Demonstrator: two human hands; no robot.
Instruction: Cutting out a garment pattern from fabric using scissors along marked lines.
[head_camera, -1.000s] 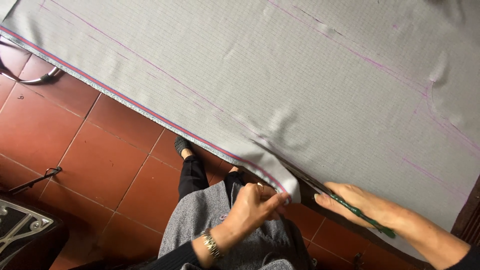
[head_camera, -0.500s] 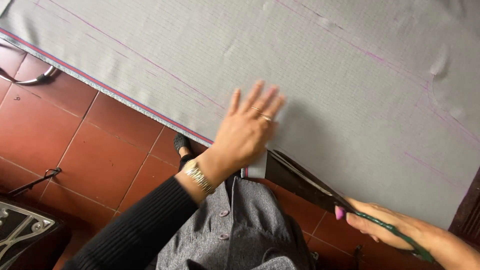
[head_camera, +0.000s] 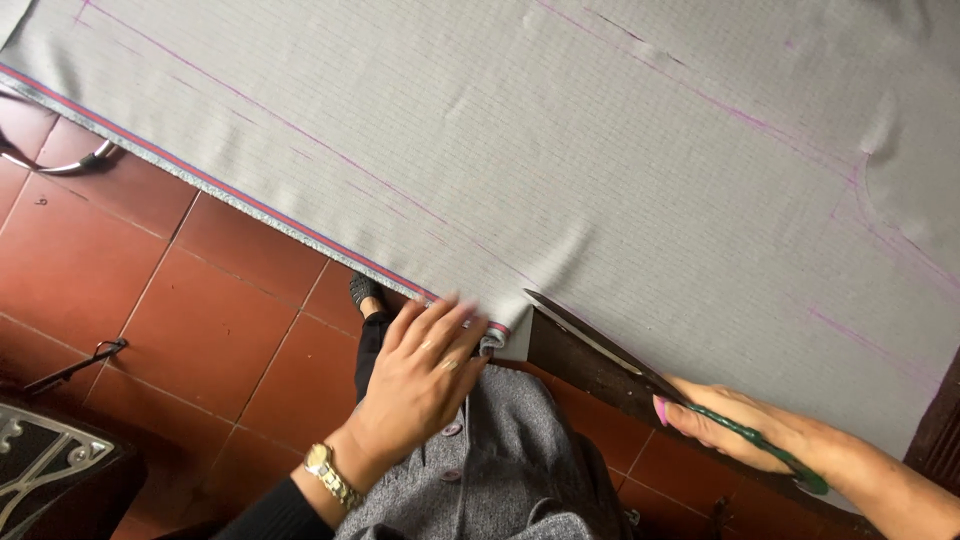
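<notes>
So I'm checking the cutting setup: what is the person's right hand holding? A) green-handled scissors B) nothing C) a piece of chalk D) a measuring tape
A: the right hand grips green-handled scissors, whose long blades point up and left to the cut edge of the grey fabric, while the left hand rests at the fabric's striped edge.

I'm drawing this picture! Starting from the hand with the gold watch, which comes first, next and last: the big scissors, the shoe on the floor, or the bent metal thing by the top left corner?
From the left hand:
1. Shoe, just above the fingers, on the red tiles.
2. Scissors, off to the right, held by the right hand.
3. Bent metal thing, far left, below the cloth's edge.
</notes>
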